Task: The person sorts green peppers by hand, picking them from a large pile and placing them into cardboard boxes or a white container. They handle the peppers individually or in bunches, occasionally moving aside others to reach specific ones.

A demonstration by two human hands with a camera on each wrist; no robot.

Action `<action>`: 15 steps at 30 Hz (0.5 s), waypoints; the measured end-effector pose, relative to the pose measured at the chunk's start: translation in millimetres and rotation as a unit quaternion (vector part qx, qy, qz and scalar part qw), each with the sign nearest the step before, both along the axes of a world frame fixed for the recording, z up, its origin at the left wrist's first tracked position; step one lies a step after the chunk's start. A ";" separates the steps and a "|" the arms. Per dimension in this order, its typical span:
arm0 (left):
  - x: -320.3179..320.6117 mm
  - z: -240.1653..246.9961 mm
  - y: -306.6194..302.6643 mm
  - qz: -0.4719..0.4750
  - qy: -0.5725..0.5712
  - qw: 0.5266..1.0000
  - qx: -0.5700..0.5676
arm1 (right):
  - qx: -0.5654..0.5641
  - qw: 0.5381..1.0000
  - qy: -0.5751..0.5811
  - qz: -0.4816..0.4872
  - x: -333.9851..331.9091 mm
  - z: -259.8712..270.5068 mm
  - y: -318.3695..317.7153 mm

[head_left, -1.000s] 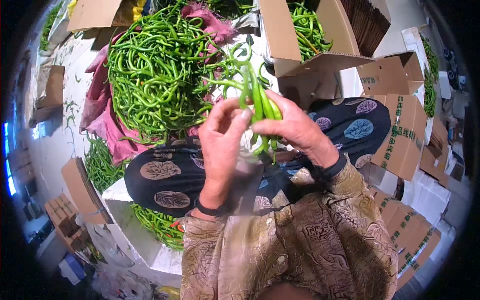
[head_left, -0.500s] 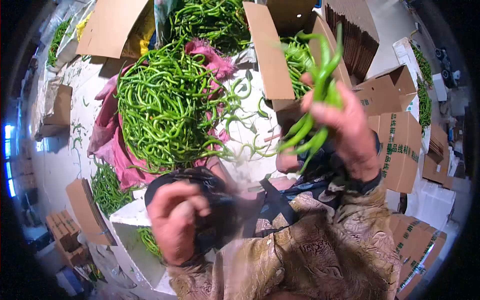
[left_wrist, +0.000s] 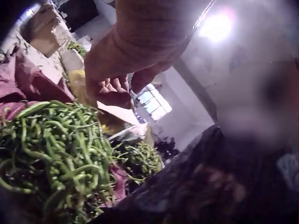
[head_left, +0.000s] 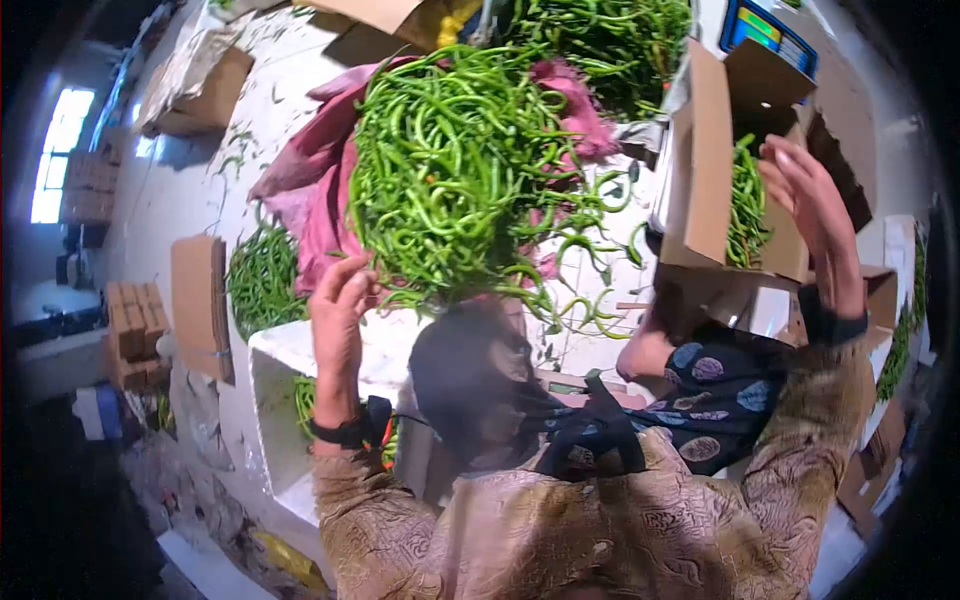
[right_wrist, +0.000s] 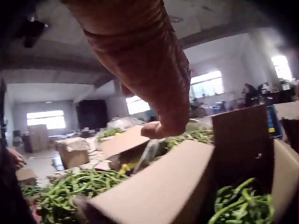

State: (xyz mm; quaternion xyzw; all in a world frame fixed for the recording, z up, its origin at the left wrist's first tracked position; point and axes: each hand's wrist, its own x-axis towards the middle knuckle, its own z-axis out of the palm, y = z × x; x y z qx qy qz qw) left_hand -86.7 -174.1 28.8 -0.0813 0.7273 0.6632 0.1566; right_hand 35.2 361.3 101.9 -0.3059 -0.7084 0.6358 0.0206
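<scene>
My left hand (head_left: 340, 315) hovers beside the near left edge of a big heap of long green chili peppers (head_left: 440, 180). Its fingers bend loosely, with no pepper visible in them. The heap lies on a pink cloth (head_left: 325, 200). In the left wrist view the same hand (left_wrist: 126, 60) hangs above the peppers (left_wrist: 60, 154). Over at the right, my right hand (head_left: 815, 200) is raised over an open cardboard box (head_left: 708, 160), fingers extended and holding nothing. Green chili peppers (head_left: 745, 205) lie inside that box. The right wrist view shows this hand (right_wrist: 154, 88) above the box flaps.
Loose peppers (head_left: 585, 250) lie between heap and box. A white foam box (head_left: 275, 400) with some peppers stands at my left, near flattened cardboard (head_left: 198, 305). More peppers (head_left: 600, 50) are piled behind. A blue-framed device (head_left: 768, 40) stands beyond the cardboard box.
My right hand carried a bunch of peppers rightward to the cardboard box and let go of it. My left hand moved away from the bunch to the left. The head view has shifted.
</scene>
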 end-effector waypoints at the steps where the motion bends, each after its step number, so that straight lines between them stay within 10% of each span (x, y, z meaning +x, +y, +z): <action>1: 1.4 -13.1 -3.9 0.003 0.004 1.000 -0.020 | 0.004 0.999 0.007 0.050 5.1 12.6 -29.7; 10: -1.2 -83.9 9.6 -0.115 0.133 0.951 -0.253 | -0.153 0.924 -0.188 0.296 62.2 -19.9 -196.1; 15: -23.6 -76.2 31.2 -0.118 0.282 0.913 -0.270 | -0.288 0.935 -0.172 0.113 70.6 -6.0 -195.8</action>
